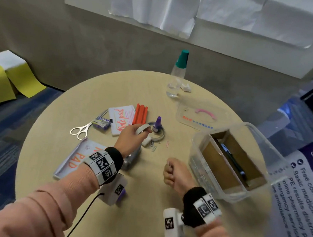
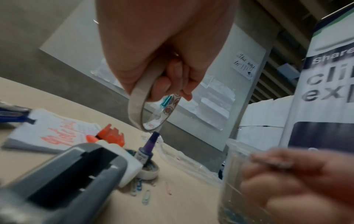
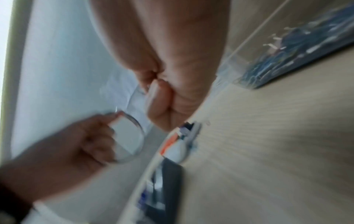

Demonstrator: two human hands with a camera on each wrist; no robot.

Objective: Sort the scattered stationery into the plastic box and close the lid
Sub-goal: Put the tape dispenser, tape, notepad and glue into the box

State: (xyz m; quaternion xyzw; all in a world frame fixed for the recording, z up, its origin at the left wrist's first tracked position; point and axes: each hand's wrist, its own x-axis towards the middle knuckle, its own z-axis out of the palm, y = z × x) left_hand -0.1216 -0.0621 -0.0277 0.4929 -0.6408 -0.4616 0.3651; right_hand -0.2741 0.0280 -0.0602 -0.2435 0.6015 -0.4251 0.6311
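Tape roll [image 1: 142, 129] gripped in left hand [image 1: 129, 137] above the counter [image 1: 141, 201], right hand [image 1: 173, 174] fisted, contents hidden, plastic box [image 1: 229, 161] open at right, lid [image 1: 200, 116] laid behind, right wrist view blurred.

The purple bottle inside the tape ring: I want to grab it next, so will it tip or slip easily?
Probably tippy: the purple bottle stands upright, tall and narrow with a tapered cap. It looks small and light, so a nudge could topple it. The tape ring around it might catch it. Its surface seems smooth plastic, so pinch low.
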